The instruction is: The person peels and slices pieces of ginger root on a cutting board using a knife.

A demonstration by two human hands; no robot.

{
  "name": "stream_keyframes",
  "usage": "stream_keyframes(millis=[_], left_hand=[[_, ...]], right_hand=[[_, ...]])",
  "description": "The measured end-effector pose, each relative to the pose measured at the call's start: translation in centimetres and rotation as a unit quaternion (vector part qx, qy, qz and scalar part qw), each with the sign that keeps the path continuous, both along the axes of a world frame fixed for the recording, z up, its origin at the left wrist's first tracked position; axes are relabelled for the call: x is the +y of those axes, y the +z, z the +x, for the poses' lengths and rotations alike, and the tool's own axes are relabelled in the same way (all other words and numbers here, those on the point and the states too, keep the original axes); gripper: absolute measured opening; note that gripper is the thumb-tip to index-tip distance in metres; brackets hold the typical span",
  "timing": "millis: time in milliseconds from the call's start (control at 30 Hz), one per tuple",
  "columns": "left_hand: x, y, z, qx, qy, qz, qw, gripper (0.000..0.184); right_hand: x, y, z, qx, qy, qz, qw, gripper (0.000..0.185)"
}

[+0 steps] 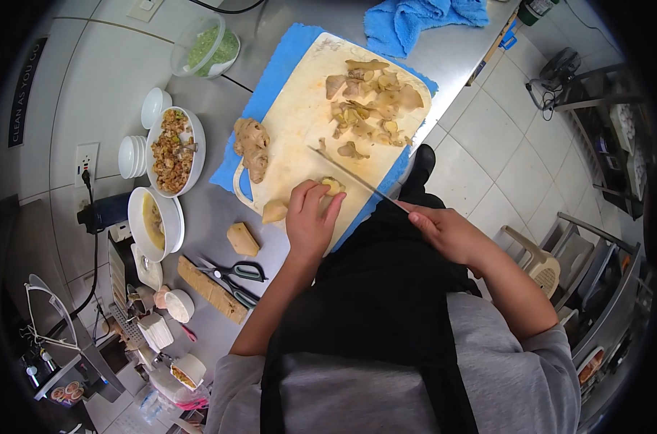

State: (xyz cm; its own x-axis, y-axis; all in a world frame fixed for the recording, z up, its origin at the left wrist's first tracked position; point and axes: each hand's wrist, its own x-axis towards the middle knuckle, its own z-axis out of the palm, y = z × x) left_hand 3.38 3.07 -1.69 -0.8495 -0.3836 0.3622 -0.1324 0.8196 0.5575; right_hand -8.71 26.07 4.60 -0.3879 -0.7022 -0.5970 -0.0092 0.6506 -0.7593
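My left hand [310,215] has its fingers closed on a piece of ginger [333,186] near the front edge of the cutting board [292,130]. In my right hand [438,230] is a knife [365,182], its blade reaching left over the board, apart from the ginger piece. Ginger peelings [375,101] lie scattered over the board's right part. A whole knobby ginger root [252,148] rests at the left edge, and a peeled ginger piece [274,211] sits beside my left hand.
Blue cloth [227,163] lies under the board; another blue towel [415,22] is behind. Scissors [238,273], a wooden block [242,239] and a wooden strip [211,289] lie at left. Bowls of food [197,155] and a clear tub [220,54] stand along the wall.
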Motion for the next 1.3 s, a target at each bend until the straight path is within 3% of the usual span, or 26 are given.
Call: stream_keyframes(millis=[167,233,267,333,533,667,767,967,1267,1300], left_hand=[[-0.1,-0.3,0.7,0.001,0.002,0.019,1.0,0.026],[-0.1,-0.4,0.6,-0.005,0.005,0.032,0.999,0.027],[-0.2,-0.3,0.5,-0.005,0.005,0.033,0.999,0.027],[-0.2,-0.2,0.2,0.014,-0.01,0.008,1.0,0.028],[-0.2,-0.8,0.5,0.018,-0.001,0.018,1.0,0.029],[-0.1,-0.7,0.4,0.019,0.003,0.02,1.0,0.029],[-0.2,-0.7,0.3,0.02,-0.002,0.011,1.0,0.029],[-0.4,-0.5,0.3,0.015,-0.01,0.013,1.0,0.028],[-0.5,-0.6,0.3,0.015,-0.016,0.01,1.0,0.028],[-0.5,-0.6,0.4,0.012,-0.014,0.022,1.0,0.028]], right_hand=[[1.9,0.4,0.3,-0.011,-0.006,-0.017,1.0,0.043],[2.8,-0.3,1.6,0.129,0.031,-0.02,0.991,0.044],[3.1,-0.1,2.2,0.13,0.031,-0.02,0.991,0.044],[3.6,0.5,3.3,0.24,0.045,0.041,0.969,0.046],[5.0,0.4,4.4,0.277,0.059,0.087,0.955,0.047],[4.0,1.3,4.3,0.254,0.045,0.134,0.957,0.046],[3.9,0.6,4.3,0.287,0.074,0.115,0.948,0.048],[2.2,1.2,2.7,0.212,0.069,0.083,0.971,0.045],[-1.2,-1.4,-0.3,0.081,0.088,-0.003,0.993,0.045],[-1.5,-2.5,-0.5,0.084,0.082,-0.058,0.991,0.045]])
